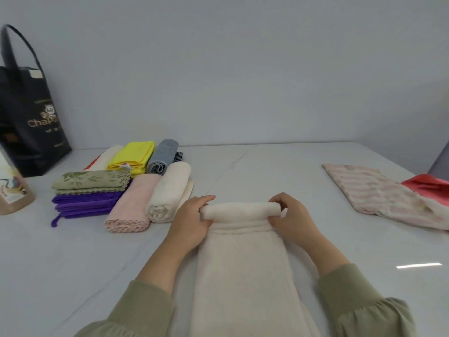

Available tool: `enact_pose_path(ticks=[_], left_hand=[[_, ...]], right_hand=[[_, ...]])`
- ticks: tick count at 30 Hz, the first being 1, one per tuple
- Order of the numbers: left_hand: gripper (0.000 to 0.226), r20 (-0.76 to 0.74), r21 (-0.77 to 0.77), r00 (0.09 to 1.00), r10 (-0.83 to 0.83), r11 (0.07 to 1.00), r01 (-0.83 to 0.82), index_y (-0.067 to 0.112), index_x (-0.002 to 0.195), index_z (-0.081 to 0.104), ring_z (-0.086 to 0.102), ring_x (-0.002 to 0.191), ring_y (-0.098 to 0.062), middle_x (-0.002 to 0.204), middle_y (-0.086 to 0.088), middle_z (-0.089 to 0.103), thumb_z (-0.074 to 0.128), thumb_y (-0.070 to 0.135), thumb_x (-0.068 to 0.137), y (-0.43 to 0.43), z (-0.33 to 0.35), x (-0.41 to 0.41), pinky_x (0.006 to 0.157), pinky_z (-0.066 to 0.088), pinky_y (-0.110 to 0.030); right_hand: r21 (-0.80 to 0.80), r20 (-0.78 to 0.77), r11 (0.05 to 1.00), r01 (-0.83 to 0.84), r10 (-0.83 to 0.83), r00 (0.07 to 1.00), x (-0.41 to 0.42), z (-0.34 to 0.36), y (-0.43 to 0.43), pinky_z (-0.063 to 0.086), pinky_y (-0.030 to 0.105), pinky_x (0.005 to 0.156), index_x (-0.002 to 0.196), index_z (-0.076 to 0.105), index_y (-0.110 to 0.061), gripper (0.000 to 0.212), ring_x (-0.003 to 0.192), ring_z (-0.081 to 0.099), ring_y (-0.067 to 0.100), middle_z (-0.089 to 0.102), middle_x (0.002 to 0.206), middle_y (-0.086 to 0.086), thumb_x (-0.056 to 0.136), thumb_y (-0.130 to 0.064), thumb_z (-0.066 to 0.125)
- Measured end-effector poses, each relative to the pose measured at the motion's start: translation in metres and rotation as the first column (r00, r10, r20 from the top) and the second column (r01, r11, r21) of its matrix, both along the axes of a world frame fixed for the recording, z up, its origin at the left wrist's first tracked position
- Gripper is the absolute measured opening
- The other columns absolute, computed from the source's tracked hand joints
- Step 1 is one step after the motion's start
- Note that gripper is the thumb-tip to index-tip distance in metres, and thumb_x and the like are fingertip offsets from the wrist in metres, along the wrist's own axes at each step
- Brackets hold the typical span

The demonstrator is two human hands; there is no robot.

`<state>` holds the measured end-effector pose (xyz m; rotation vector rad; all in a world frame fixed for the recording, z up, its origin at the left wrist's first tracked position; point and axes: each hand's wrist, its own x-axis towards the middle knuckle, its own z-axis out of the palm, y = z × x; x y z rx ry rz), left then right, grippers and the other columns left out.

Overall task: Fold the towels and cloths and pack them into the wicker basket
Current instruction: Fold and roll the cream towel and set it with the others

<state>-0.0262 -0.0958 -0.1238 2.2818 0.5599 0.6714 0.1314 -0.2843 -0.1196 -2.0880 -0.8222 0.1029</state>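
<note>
A long cream towel [243, 268] lies lengthwise on the white table in front of me, its far end curled into a small roll [239, 210]. My left hand [192, 222] grips the roll's left end and my right hand [291, 217] pinches its right end. To the left lie finished pieces: a rolled cream towel [167, 193], a folded pink towel [132, 203], purple cloths [85, 203], a green leaf-print cloth [91, 181], a yellow cloth [132, 155] and a rolled grey towel [161, 155]. No wicker basket is in view.
A black tote bag [29, 113] stands at the back left against the wall. A beige container [12, 188] sits at the left edge. At the right lie an unfolded pink-striped towel [379, 190] and a red cloth [427, 184].
</note>
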Motion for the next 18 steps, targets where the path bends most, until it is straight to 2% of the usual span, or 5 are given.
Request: enact_pose_path(ticks=[4,9,12,15,18], left_hand=[[0.036,0.157,0.214,0.988,0.008,0.976,-0.042,0.015,0.096,0.068,0.053,0.093,-0.017,0.093,0.008,0.056,0.063,-0.01,0.071,0.002,-0.008,0.007,0.076,0.034,-0.012],[0.037,0.162,0.275,0.986,-0.049,0.962,0.003,0.016,0.085,0.062,0.046,0.088,-0.005,0.088,0.013,0.051,0.059,-0.016,0.065,0.002,-0.009,-0.003,0.077,0.034,-0.009],[0.036,0.11,0.248,0.986,-0.124,0.964,0.094,0.021,0.086,0.059,0.046,0.09,-0.002,0.091,0.016,0.05,0.06,-0.01,0.066,0.002,-0.007,-0.013,0.078,0.035,-0.011],[0.013,0.09,0.092,0.975,-0.203,0.977,0.194,0.023,0.086,0.06,0.05,0.102,0.0,0.102,0.015,0.054,0.059,0.019,0.073,0.0,-0.003,-0.027,0.087,0.034,-0.007],[0.019,0.103,-0.094,0.981,-0.164,0.98,0.173,0.02,0.076,0.069,0.051,0.105,0.006,0.107,0.019,0.059,0.058,0.034,0.082,-0.003,-0.001,-0.032,0.088,0.031,-0.004]], right_hand=[[0.045,0.162,0.998,0.051,-0.058,0.985,-0.005,-0.002,0.004,0.034,0.008,0.065,0.081,0.056,-0.026,0.028,0.078,0.049,0.01,0.049,0.082,-0.009,0.075,0.001,0.061],[-0.03,0.493,0.997,-0.067,0.073,0.867,-0.007,-0.004,-0.004,0.028,0.024,0.061,0.074,0.058,-0.011,0.032,0.069,0.044,0.019,0.047,0.07,-0.011,0.056,0.016,0.058],[-0.097,0.384,0.986,-0.133,0.161,0.909,-0.009,-0.006,-0.01,0.034,0.028,0.069,0.083,0.055,-0.012,0.025,0.081,0.045,0.019,0.052,0.081,-0.007,0.065,0.004,0.061],[-0.105,0.203,0.973,-0.208,0.225,0.953,-0.014,-0.005,-0.015,0.035,0.018,0.081,0.087,0.052,-0.016,0.011,0.097,0.045,0.014,0.055,0.097,-0.005,0.082,-0.015,0.062],[-0.085,0.127,0.978,-0.189,0.199,0.972,-0.017,-0.003,-0.015,0.031,0.011,0.08,0.077,0.053,-0.016,0.018,0.105,0.046,0.012,0.059,0.105,-0.004,0.091,-0.026,0.059]])
